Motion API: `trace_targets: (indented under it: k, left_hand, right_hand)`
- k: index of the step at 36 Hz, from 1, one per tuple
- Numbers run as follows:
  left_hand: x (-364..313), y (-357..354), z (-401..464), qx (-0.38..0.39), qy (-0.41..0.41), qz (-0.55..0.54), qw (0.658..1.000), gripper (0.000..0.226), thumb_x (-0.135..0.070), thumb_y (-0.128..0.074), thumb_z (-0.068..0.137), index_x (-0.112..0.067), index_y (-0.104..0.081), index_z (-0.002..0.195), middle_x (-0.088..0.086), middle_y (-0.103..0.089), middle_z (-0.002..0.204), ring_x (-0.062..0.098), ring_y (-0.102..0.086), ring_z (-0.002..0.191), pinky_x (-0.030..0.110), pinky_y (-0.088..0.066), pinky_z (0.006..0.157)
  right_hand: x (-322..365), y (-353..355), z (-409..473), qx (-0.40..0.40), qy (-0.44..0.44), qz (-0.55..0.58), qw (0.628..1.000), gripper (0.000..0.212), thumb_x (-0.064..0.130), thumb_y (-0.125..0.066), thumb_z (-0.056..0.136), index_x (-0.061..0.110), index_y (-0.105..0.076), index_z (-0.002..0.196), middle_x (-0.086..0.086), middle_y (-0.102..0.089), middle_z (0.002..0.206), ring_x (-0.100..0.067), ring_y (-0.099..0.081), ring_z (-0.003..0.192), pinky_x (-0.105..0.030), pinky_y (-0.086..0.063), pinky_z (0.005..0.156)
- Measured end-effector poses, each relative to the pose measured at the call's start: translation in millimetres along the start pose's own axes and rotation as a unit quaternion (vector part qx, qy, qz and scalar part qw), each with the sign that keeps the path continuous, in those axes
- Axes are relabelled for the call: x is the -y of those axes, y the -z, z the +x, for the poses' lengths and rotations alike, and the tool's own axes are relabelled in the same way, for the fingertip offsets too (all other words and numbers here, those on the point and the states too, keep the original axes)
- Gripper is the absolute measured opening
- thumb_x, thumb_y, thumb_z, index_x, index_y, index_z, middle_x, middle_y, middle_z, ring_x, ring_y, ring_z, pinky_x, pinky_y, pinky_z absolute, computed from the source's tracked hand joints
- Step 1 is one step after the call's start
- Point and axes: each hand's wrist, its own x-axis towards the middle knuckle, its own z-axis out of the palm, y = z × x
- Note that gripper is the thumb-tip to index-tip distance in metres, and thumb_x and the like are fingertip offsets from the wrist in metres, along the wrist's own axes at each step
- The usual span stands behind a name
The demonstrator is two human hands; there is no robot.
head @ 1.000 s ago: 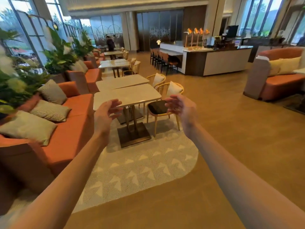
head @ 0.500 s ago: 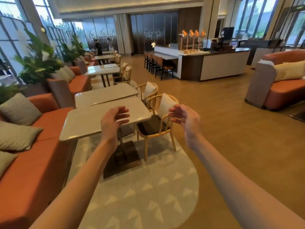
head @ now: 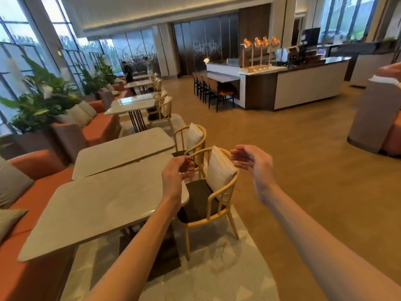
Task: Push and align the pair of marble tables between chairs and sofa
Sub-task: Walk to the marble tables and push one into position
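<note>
Both hands half-open and empty: the left hand (head: 175, 181) hovers above the right edge of the near pale rectangular marble table (head: 91, 211), nearer than the right hand (head: 252, 164), which hangs over the yellow wooden chair (head: 217, 205).

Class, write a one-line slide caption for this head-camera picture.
Both open hands, left hand and right hand, reach toward the near table and chair, touching neither.
</note>
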Motion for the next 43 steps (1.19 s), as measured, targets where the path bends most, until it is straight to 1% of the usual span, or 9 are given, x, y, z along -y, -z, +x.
trace_targets:
  k: [10, 14, 17, 21, 24, 27, 31, 37, 43]
  left_hand:
    - [75, -154, 164, -0.084, 0.018, -0.02, 0.996, 0.028, -0.021, -0.045, 0.101, -0.005, -0.068, 0.098, 0.013, -0.068, 0.088, 0.026, -0.065, 0.084, 0.04, -0.054, 0.077]
    - [91, -214, 234, -0.1, 0.016, -0.02, 0.995, 0.029, -0.023, -0.046, 0.1, -0.005, -0.069, 0.099, 0.013, -0.069, 0.089, 0.027, -0.066, 0.084, 0.037, -0.055, 0.075]
    - [104, -247, 285, -0.108, 0.001, -0.01, 0.994, 0.03, -0.025, -0.046, 0.1, -0.008, -0.07, 0.099, 0.011, -0.07, 0.091, 0.026, -0.067, 0.087, 0.034, -0.057, 0.074]
    - [144, -302, 368, -0.1, -0.004, -0.004, 0.995, 0.033, -0.034, -0.048, 0.094, -0.01, -0.07, 0.098, 0.013, -0.07, 0.091, 0.026, -0.065, 0.086, 0.037, -0.055, 0.077]
    - [178, -340, 420, -0.087, -0.01, -0.014, 0.996, 0.038, -0.039, -0.048, 0.088, -0.009, -0.07, 0.097, 0.006, -0.071, 0.084, 0.018, -0.068, 0.078, 0.028, -0.057, 0.068]
    - [214, -384, 492, -0.073, -0.02, -0.018, 0.997, 0.035, -0.036, -0.046, 0.093, -0.01, -0.07, 0.097, 0.002, -0.072, 0.082, 0.015, -0.068, 0.077, 0.024, -0.057, 0.066]
    - [242, -440, 606, -0.073, -0.032, -0.047, 0.996, 0.036, -0.025, -0.04, 0.103, -0.001, -0.066, 0.106, 0.013, -0.067, 0.093, 0.021, -0.065, 0.084, 0.032, -0.056, 0.071]
    - [258, -487, 730, -0.09, -0.033, -0.065, 0.993, 0.038, -0.032, -0.045, 0.092, -0.003, -0.068, 0.1, 0.016, -0.067, 0.091, 0.026, -0.064, 0.084, 0.037, -0.054, 0.072]
    - [285, -474, 867, -0.138, -0.03, -0.011, 0.99, 0.037, -0.031, -0.045, 0.092, -0.004, -0.07, 0.098, 0.01, -0.07, 0.086, 0.02, -0.066, 0.079, 0.035, -0.055, 0.07]
  right_hand:
    - [-34, 71, 237, 0.086, -0.036, -0.02, 0.995, 0.027, 0.024, -0.049, 0.1, 0.013, -0.073, 0.097, -0.017, -0.073, 0.105, -0.033, -0.068, 0.105, -0.046, -0.056, 0.091]
    - [-27, 92, 337, 0.102, -0.045, -0.013, 0.994, 0.027, 0.021, -0.05, 0.099, 0.007, -0.072, 0.101, -0.022, -0.072, 0.108, -0.031, -0.071, 0.098, -0.037, -0.058, 0.08]
    - [-27, 109, 404, 0.116, -0.038, -0.029, 0.992, 0.028, 0.024, -0.048, 0.099, 0.009, -0.072, 0.102, -0.016, -0.074, 0.103, -0.029, -0.071, 0.1, -0.039, -0.058, 0.084]
    - [-48, 139, 505, 0.128, -0.021, -0.044, 0.991, 0.028, 0.024, -0.047, 0.1, 0.013, -0.073, 0.099, -0.011, -0.075, 0.1, -0.028, -0.071, 0.1, -0.038, -0.058, 0.084]
    - [-68, 156, 568, 0.124, -0.022, -0.056, 0.991, 0.029, 0.022, -0.046, 0.101, 0.01, -0.072, 0.102, -0.011, -0.076, 0.101, -0.028, -0.07, 0.101, -0.039, -0.057, 0.085]
    - [-88, 170, 651, 0.12, -0.022, -0.065, 0.99, 0.028, 0.019, -0.046, 0.102, 0.006, -0.071, 0.105, -0.014, -0.075, 0.103, -0.033, -0.069, 0.102, -0.045, -0.055, 0.089]
    - [-97, 177, 774, 0.125, -0.012, -0.094, 0.988, 0.027, 0.019, -0.047, 0.101, 0.007, -0.071, 0.104, -0.013, -0.075, 0.102, -0.032, -0.07, 0.101, -0.049, -0.054, 0.091]
    - [-100, 166, 926, 0.152, 0.019, -0.095, 0.984, 0.027, 0.02, -0.047, 0.1, 0.012, -0.072, 0.099, -0.011, -0.076, 0.1, -0.029, -0.071, 0.1, -0.045, -0.056, 0.088]
    - [-150, 123, 1080, 0.192, 0.009, -0.045, 0.98, 0.027, 0.024, -0.048, 0.096, 0.012, -0.072, 0.095, -0.013, -0.076, 0.099, -0.034, -0.07, 0.101, -0.047, -0.055, 0.087]
